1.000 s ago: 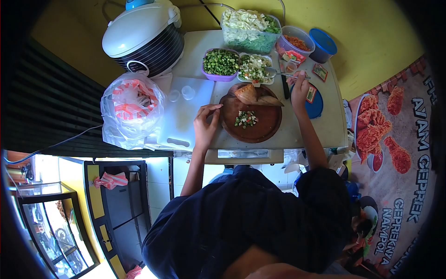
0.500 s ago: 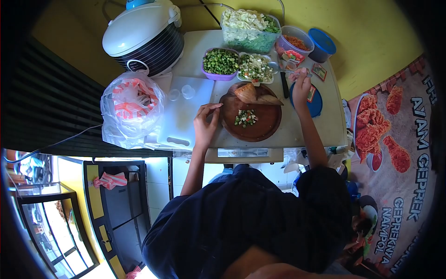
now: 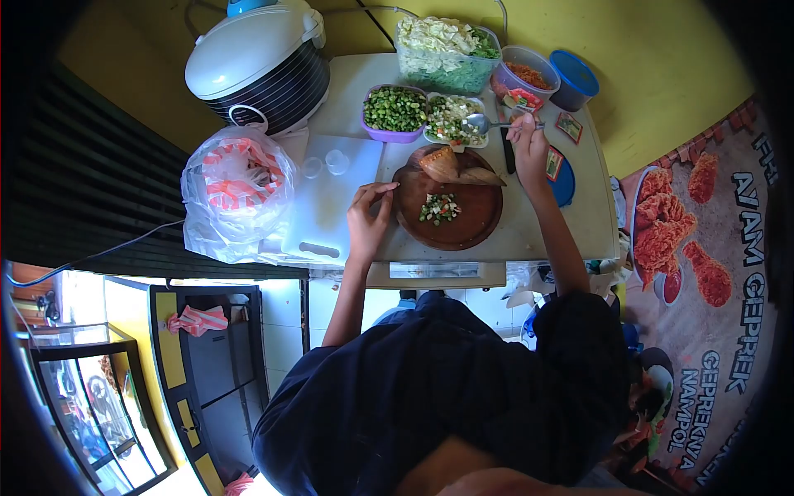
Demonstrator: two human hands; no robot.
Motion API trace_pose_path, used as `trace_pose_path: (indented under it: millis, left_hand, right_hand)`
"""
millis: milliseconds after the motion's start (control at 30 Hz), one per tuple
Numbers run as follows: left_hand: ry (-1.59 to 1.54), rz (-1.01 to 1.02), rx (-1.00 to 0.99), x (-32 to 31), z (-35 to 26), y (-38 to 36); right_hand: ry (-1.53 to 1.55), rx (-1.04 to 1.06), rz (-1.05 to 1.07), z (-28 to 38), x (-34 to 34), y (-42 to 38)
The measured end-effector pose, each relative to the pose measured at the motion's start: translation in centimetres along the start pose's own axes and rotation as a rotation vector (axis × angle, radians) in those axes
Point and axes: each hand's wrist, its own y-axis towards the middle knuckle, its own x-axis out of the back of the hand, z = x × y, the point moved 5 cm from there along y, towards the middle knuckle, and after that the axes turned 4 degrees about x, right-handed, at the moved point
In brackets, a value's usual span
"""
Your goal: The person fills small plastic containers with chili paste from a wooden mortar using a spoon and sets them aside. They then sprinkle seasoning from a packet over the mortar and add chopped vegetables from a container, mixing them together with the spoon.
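My right hand grips a metal spoon by its handle. The spoon's bowl is over the right side of a white container of chopped mixed vegetables. My left hand has its fingers pinched at the left rim of a round brown mortar dish. On the dish lies a small heap of chopped vegetables. A wooden pestle rests across its upper part. Left of the white container stands a purple tub of chopped green beans.
A tub of shredded cabbage, a container of orange shreds and a blue-lidded tub stand at the back. A knife and blue lid lie right. Left are a cutting board, plastic bag and rice cooker.
My right hand has moved a little left and up. The spoon's bowl has shifted left, farther over the white container. My left hand stays at the dish's rim.
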Motion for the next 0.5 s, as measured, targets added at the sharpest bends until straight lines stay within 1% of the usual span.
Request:
trace_pose_path:
  millis: [33, 133, 233, 333, 500]
  left_hand:
    - [0.002, -0.001, 0.000, 0.0, 0.0, 0.0]
    - [-0.008, -0.004, -0.008, 0.0, 0.1, 0.0]
    - [-0.016, -0.008, -0.009, 0.0, 0.3, 0.0]
    - [-0.017, -0.010, -0.012, 0.0, 0.2, 0.0]
    - [0.023, -0.004, -0.013, 0.2, -0.5, 0.0]
  right_hand:
    - [-0.061, 0.026, 0.041, 0.3, -0.3, 0.1]
    - [-0.155, 0.053, 0.078, 1.5, -1.3, 0.5]
    - [-0.154, 0.036, 0.121, 1.6, -2.0, 0.9]
    - [-0.015, -0.042, 0.079, -0.4, -2.5, 0.7]
    - [0.205, -0.216, -0.051, -4.0, -1.9, 0.0]
